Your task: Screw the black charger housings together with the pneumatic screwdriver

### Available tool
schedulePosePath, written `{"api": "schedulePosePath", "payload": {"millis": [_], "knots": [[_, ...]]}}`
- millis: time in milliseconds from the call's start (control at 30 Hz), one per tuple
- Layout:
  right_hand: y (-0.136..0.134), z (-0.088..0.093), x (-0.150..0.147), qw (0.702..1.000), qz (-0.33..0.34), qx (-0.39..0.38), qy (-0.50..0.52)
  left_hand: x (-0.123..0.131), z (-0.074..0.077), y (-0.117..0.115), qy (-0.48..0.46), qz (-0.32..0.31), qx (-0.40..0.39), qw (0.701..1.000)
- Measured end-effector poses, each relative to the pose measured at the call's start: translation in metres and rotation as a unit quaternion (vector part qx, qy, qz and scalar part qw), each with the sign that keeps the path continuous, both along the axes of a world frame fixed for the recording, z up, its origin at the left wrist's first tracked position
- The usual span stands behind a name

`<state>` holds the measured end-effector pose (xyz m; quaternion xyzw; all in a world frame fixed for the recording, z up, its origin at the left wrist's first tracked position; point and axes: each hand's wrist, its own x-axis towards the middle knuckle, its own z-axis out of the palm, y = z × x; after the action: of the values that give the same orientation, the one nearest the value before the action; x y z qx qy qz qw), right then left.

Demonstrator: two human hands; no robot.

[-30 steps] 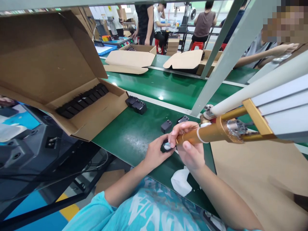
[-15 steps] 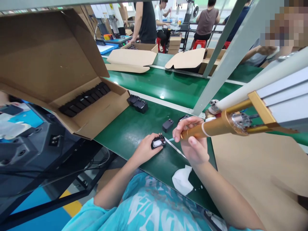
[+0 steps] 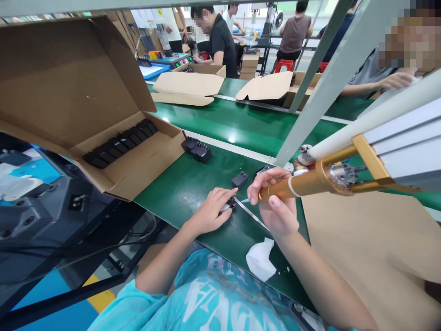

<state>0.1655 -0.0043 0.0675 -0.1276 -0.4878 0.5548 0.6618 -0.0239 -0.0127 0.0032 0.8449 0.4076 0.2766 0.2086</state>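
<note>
My left hand [image 3: 211, 212] grips a small black open adapter housing [image 3: 232, 204] on the green table; its fingers cover most of the part. My right hand [image 3: 279, 219] is wrapped round the front of a gold-coloured glue gun [image 3: 310, 179]. The gun's thin teal nozzle [image 3: 245, 200] points at the housing's right end; I cannot tell whether they touch. Just beyond my hands stands a black plug adapter [image 3: 239, 179], and another dark one [image 3: 261, 170] is partly hidden behind my right fingers. A narrow pale strip [image 3: 253, 214] runs along the table beside the housing.
At left an open cardboard box [image 3: 148, 168] holds a row of black adapters [image 3: 120, 145]. More adapters [image 3: 198, 150] sit by its corner. Crumpled white tissue [image 3: 261, 260] lies near the front edge. A slanted metal post [image 3: 315, 99] rises beyond the gun. Co-workers are across the belt.
My left fingers have moved over the top of the housing, hiding its white inside. My right hand and the glue gun have hardly moved. A co-worker in black across the belt has bent down.
</note>
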Motion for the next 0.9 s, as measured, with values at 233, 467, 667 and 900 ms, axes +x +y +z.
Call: {"api": "schedulePosePath", "payload": {"millis": [233,467,667,900], "knots": [[0.001,0.001,0.000,1.000,0.005,-0.005,0.001,0.005,-0.004,-0.011,0.037,0.057,0.062,0.996],[0.001,0.001,0.000,1.000,-0.002,-0.012,-0.008,0.028,-0.020,-0.021,0.165,0.174,0.098,0.966],[0.001,0.002,0.000,1.000,0.002,-0.013,-0.007,0.032,-0.011,-0.022,0.256,0.152,-0.009,0.955],[0.003,0.001,0.000,1.000,-0.002,-0.004,-0.001,0.012,-0.014,-0.007,-0.317,0.173,-0.365,0.858]]}}
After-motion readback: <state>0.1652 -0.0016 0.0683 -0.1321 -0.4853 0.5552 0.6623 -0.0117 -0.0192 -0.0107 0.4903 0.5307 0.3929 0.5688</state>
